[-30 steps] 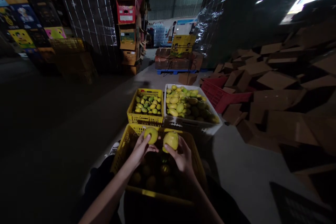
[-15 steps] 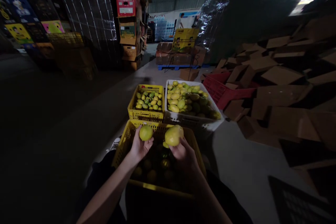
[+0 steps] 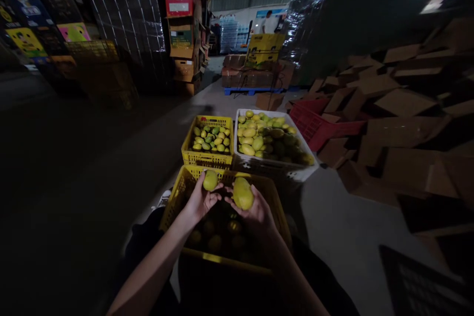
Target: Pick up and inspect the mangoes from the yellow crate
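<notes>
Above the near yellow crate (image 3: 279,202), my left hand (image 3: 202,201) holds a small yellow-green fruit (image 3: 211,180) between thumb and palm, its other fingers spread. A larger, longer yellow fruit (image 3: 243,193) rests in my right hand (image 3: 257,211), against the palm and fingers. The fingertips of both hands are close together. Several fruits (image 3: 215,243) lie in shadow at the bottom of the near crate. Behind it are a smaller yellow crate (image 3: 207,159) of green and yellow fruit and a white crate (image 3: 303,172) heaped with yellow fruit.
A red crate (image 3: 314,126) and a large pile of cardboard boxes (image 3: 403,133) lie at the right. Farther back, a blue pallet (image 3: 252,92) bears boxes, beside a tall stack of cartons (image 3: 180,34). Dark crates (image 3: 99,74) stand at the left.
Both hands have come nearer each other. The right hand's fruit is now more upright, and more of that hand's fingers show beneath it. The camera view has shifted slightly.
</notes>
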Available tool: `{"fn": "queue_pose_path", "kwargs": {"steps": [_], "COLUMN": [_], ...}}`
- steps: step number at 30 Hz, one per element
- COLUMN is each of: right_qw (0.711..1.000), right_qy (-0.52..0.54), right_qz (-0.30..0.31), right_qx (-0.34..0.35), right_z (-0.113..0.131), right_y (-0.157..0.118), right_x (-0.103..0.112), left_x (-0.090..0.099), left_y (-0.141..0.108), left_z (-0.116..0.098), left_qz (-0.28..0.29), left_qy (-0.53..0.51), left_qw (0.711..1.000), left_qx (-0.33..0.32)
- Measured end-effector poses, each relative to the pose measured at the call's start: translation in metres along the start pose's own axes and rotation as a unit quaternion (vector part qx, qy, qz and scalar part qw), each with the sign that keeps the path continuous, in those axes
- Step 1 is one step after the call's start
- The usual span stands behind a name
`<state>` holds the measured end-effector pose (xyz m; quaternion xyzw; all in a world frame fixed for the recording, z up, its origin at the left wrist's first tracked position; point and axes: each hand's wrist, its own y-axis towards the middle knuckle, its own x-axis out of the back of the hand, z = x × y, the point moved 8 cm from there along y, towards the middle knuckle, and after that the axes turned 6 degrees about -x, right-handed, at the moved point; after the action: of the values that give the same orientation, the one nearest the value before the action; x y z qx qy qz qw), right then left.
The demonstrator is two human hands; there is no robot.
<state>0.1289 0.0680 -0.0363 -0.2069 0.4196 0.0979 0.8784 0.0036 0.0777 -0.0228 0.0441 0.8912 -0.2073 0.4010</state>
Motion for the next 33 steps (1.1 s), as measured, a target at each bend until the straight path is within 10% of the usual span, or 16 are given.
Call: {"fn": "queue_pose_path", "kwargs": {"steps": [9,13,15,20,23,26,31,33], "right_qw": [0.996,0.985,0.941,0.706,0.655,0.701,0.925,0.973], "right_qy": [-0.073,-0.143,-0.233,-0.526,-0.56,-0.531,-0.304,-0.185], "right_qz": [0.017,-0.052,-0.124,-0.169,-0.155,-0.141,-0.05,-0.001], "right_qx": [-0.043,0.082,0.212,0.444,0.483,0.455,0.221,0.137], "right_z": [-0.015,0.001,0.021,0.05,0.05,0.049,0.025,0.01], "right_y": [0.006,0.007,-0.002,-0.039,-0.05,-0.047,-0.018,-0.012], "right_x": [-0.008,0.005,0.011,-0.022,-0.034,-0.031,-0.017,-0.02], "left_x": [-0.004,0.0,-0.005,-0.016,-0.016,-0.017,-0.012,-0.01], "left_y": [0.005,0.004,-0.003,-0.016,-0.017,-0.018,-0.006,-0.001], "left_z": [0.012,-0.014,-0.032,-0.043,-0.043,-0.044,-0.022,-0.004], "left_qz": [0.09,0.043,0.039,0.068,0.066,0.065,0.079,0.088], "left_qy": [0.166,0.248,0.299,0.382,0.389,0.376,0.222,0.131], "left_qw": [0.982,0.95,0.903,0.817,0.808,0.82,0.94,0.977], "left_qx": [-0.023,-0.187,-0.306,-0.427,-0.438,-0.427,-0.248,-0.146]}}
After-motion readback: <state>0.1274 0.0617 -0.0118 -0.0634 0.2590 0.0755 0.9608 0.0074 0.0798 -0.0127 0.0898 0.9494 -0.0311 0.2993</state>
